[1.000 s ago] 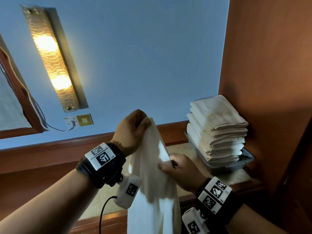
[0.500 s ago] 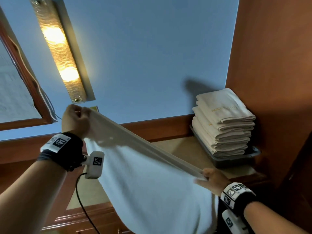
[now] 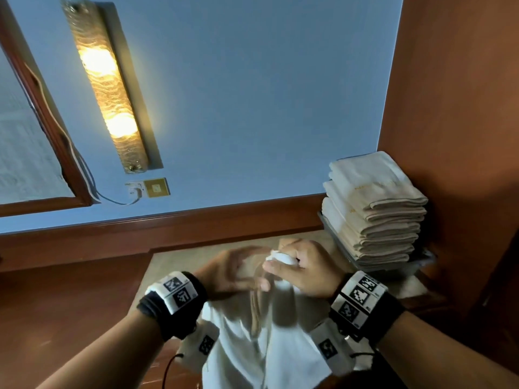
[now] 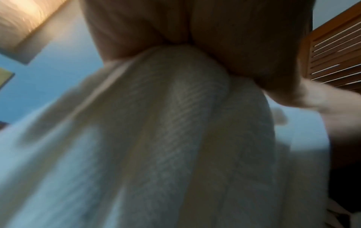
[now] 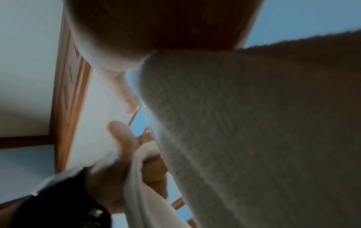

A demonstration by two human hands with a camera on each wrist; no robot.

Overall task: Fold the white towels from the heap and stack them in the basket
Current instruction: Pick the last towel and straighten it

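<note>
Above the counter, a white towel (image 3: 252, 349) hangs from my two hands, which are close together. My left hand (image 3: 227, 272) is motion-blurred; its fingers grip a bunched edge of the towel (image 4: 175, 123). My right hand (image 3: 306, 266) pinches the top corners, with white cloth showing between its fingers. In the right wrist view the towel (image 5: 254, 123) fills the frame, and my left hand (image 5: 126, 155) clasps a fold beside it. A tall stack of folded towels (image 3: 373, 209) stands in the dark grey basket (image 3: 420, 264) at the far right of the counter.
The beige countertop (image 3: 179, 265) has a wooden rim and lies below my hands. A wooden panel (image 3: 449, 108) rises right beside the basket. On the blue wall are a lit lamp (image 3: 105, 85), a socket plate (image 3: 156, 187) and a framed mirror (image 3: 42, 108).
Half a second ago my hands held the towel stretched wide apart. They have now come together in the middle, so the towel hangs doubled.
</note>
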